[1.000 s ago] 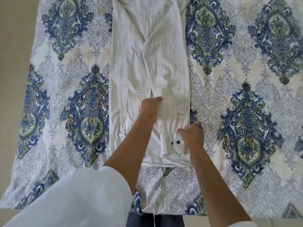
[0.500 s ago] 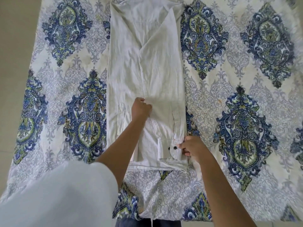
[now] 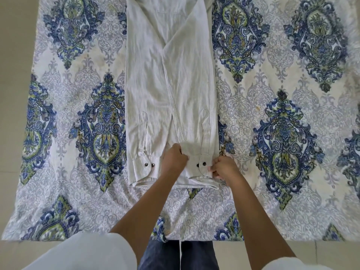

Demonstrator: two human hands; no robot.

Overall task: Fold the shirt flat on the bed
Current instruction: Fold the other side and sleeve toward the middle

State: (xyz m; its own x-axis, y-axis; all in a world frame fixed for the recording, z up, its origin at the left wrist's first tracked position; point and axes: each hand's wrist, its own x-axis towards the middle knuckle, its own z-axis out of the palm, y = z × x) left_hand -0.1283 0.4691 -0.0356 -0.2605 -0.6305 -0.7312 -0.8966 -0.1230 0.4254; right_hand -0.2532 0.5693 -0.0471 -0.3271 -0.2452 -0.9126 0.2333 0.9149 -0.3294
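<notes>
Shirt [image 3: 171, 75] is laid lengthwise down the middle of the bed [image 3: 272, 201], on a patterned bedspread [image 3: 282, 117], sides folded in to a narrow strip, far end cut off by the frame edge. One sleeve [image 3: 194, 114] is laid down the strip; its cuff [image 3: 194, 162] with two dark buttons lies just above the hem [image 3: 202, 183]. Cuff's inner edge is gripped by the left hand [image 3: 174, 158], fingers curled into the cloth. Cuff's outer edge is pinched by the right hand [image 3: 224, 169], fingertips closed on it. Other sleeve [image 3: 143, 137] lies flat beside it, untouched.

Risks, as judged:
- If the cuff is tugged too hard toward the near edge, the folded-in side could be dragged open and the strip widened.
- Uneven pull from the two hands could leave the sleeve skewed or ridged, so a later fold would be lumpy.
- Cuff could be left past the hem and show in the finished fold.
- Soft bedspread could be bunched under the hem.

Against the earlier frame: left hand was up on the sleeve, well above the cuff, and has come down to the cuff. Right hand is at the same outer edge as before.
</notes>
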